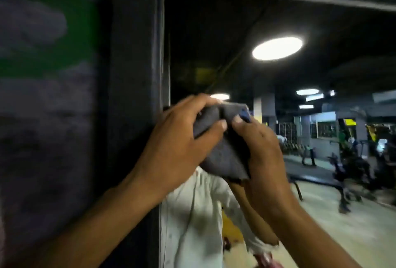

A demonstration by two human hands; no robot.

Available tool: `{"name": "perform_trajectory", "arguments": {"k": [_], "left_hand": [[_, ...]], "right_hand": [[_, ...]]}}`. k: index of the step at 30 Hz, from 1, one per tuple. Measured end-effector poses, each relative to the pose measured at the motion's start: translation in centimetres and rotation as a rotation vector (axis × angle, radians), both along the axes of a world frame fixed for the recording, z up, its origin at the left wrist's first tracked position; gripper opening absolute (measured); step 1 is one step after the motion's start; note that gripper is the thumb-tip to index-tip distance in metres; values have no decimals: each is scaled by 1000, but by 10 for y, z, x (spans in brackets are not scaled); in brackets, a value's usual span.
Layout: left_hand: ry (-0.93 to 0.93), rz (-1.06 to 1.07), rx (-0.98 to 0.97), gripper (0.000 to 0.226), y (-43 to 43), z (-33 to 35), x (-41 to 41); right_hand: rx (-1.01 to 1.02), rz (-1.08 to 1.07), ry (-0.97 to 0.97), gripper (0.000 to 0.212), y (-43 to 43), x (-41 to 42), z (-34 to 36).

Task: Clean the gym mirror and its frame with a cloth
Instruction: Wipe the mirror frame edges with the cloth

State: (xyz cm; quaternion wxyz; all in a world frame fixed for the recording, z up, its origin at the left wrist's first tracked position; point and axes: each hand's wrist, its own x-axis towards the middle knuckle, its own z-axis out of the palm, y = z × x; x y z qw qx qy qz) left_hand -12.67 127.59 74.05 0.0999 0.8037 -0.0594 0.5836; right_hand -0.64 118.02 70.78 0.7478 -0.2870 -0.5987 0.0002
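Note:
A bunched grey-blue cloth (222, 152) is held up in front of the gym mirror (278, 139), close to its black left frame (132, 74). My left hand (177, 145) grips the cloth's left side, fingers curled over its top and thumb pressing its front. My right hand (265, 156) grips the right side, thumb on the cloth near its top. The cloth sits just right of the frame's inner edge; whether it touches the glass I cannot tell.
A dark painted wall (47, 96) with a green patch lies left of the frame. The mirror reflects a person in a white shirt (192, 214), round ceiling lights (277, 48), and gym machines (353, 171) on a pale floor.

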Motion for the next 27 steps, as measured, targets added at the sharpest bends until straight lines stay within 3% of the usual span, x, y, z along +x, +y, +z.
{"name": "perform_trajectory", "arguments": {"k": [3, 12, 14, 16, 18, 20, 27], "left_hand": [[147, -24, -78, 23, -10, -74, 15], [647, -260, -417, 28, -81, -288, 88], [804, -277, -494, 36, -102, -317, 101], [987, -292, -618, 48, -123, -339, 113], [1125, -338, -809, 40, -147, -360, 123], [1174, -365, -911, 28, -169, -384, 133], [1257, -432, -1087, 22, -267, -462, 181]], "right_hand": [[-173, 19, 169, 24, -23, 19, -82], [-675, -305, 549, 31, -149, 48, -277], [-719, -360, 632, 24, -177, 54, -306], [-747, -420, 682, 31, -205, 59, -330], [-756, -476, 694, 26, -234, 65, -350], [-738, -513, 729, 26, -264, 71, -372], [-798, -644, 859, 29, -375, 87, -440]]}}
